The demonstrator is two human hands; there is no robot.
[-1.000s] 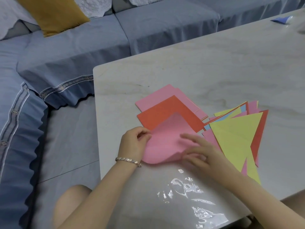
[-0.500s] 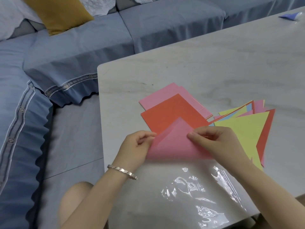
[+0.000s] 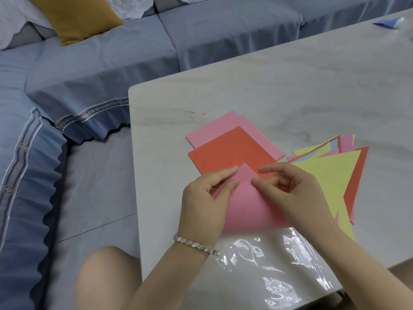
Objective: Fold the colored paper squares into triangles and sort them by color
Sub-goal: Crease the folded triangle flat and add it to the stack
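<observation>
A pink paper sheet [image 3: 248,206] is folded over into a triangle near the table's front edge, its tip pointing away from me. My left hand [image 3: 205,202] pinches its left edge near the tip between thumb and fingers. My right hand [image 3: 290,193] pinches the right edge near the tip, index finger stretched out above it. Just beyond lies an orange-red square [image 3: 228,151] on top of pink squares [image 3: 214,128]. To the right sits a fanned pile of folded triangles [image 3: 330,173], yellow on top, with orange-red, pink and blue edges showing.
A clear plastic sleeve [image 3: 279,265] lies on the white marble table [image 3: 268,90] in front of the pink sheet. A blue paper piece [image 3: 387,21] rests at the far right corner. A blue sofa [image 3: 111,63] with a mustard cushion [image 3: 73,16] runs along the left and back.
The curled pink sheet has been folded over into a triangle. Both hands moved from its sides up to its tip and now pinch the edges there.
</observation>
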